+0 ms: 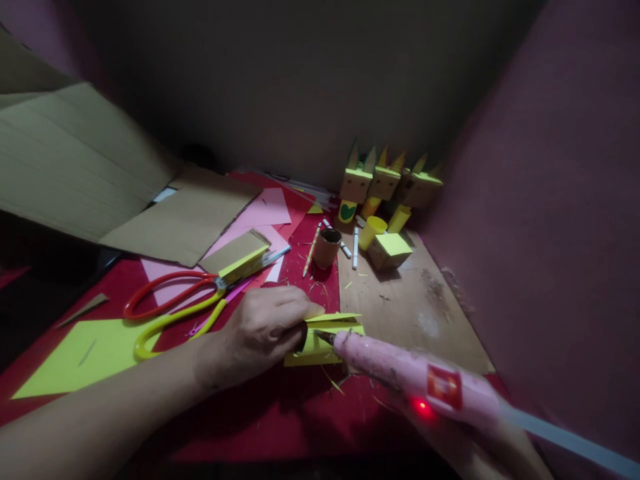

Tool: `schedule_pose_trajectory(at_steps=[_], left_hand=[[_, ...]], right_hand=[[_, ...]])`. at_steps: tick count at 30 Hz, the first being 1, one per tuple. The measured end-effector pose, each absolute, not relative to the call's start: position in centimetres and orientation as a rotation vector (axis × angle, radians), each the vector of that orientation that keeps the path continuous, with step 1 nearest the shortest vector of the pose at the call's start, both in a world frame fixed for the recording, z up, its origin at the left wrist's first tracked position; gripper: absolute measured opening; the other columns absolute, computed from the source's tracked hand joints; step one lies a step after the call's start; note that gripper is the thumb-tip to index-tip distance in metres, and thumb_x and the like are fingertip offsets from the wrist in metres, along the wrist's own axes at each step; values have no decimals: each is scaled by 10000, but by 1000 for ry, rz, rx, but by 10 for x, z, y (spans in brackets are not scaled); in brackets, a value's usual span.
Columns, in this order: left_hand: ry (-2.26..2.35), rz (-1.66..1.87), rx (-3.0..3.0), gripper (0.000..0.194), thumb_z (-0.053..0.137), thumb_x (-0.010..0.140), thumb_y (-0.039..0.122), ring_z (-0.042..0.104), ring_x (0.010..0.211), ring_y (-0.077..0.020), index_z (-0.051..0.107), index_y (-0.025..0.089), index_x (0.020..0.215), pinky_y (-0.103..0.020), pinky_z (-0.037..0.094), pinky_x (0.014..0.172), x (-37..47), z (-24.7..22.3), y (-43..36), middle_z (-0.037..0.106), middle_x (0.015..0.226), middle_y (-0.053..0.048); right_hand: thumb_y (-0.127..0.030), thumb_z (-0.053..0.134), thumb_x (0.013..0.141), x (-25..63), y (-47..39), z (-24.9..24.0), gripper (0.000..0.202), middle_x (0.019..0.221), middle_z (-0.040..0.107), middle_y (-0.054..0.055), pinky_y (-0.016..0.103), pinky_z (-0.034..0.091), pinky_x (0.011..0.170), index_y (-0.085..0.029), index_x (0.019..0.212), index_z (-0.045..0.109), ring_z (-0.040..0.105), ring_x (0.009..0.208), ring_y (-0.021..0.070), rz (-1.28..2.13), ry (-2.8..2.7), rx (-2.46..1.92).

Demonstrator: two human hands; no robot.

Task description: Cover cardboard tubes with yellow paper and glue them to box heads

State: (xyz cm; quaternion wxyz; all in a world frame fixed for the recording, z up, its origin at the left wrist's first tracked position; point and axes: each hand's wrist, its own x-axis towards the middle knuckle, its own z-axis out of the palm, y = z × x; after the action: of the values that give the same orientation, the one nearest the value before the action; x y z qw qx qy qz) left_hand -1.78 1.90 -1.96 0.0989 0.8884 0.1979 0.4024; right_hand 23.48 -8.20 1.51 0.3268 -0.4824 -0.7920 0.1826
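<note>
1. Nearest, at 5 o'clock, the right hand [480,447] grips a pink glue gun [410,375]; its red lamp glows, and its nozzle points toward 10 o'clock, touching the folded yellow paper piece [325,340].
2. At the centre, the left hand [267,327] is closed on that paper piece, fingers curled and pinching it against the red sheet [280,413] on the worktop [415,307].
3. To do this well, I judge: keep the nozzle on the fold line, squeeze lightly, hold fingertips clear of hot glue, and keep the piece pressed flat.
4. At 10 o'clock of the left hand lie scissors [170,307] with red and yellow handles, beside a loose yellow sheet [85,357].
5. Farther, at 12 o'clock, stands a cardboard tube [327,248] among markers.
6. Farthest, at 1 o'clock, finished box figures [385,181] with yellow ears stand against the wall.
</note>
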Motion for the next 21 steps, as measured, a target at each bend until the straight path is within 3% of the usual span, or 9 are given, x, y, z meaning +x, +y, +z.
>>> schedule_pose_trajectory(at_steps=[6, 14, 21], left_hand=[[582, 1172, 2631, 229, 482, 854, 8, 630, 655, -150, 660, 136, 919, -248, 497, 600, -19, -20, 19, 698, 720, -49], [573, 1191, 2600, 239, 500, 850, 13, 612, 660, -140, 655, 147, 973, -243, 482, 599, -22, -27, 20, 682, 742, -41], [578, 1186, 2624, 228, 495, 850, 10, 647, 676, -153, 660, 134, 947, -246, 508, 615, -22, -24, 20, 695, 759, -62]], right_hand=[[-389, 522, 923, 240, -93, 12, 329, 963, 750, 16, 332, 655, 719, -399, 1224, 653, 728, 908, 297, 532, -2004, -1229], [-236, 510, 920, 234, -98, 17, 404, 1027, 761, -27, 344, 643, 834, -426, 1253, 638, 709, 1046, 291, 597, -1872, -1367], [-213, 454, 959, 228, -93, 24, 406, 1066, 756, -58, 281, 631, 839, -403, 1266, 640, 736, 976, 263, 618, -1875, -1261]])
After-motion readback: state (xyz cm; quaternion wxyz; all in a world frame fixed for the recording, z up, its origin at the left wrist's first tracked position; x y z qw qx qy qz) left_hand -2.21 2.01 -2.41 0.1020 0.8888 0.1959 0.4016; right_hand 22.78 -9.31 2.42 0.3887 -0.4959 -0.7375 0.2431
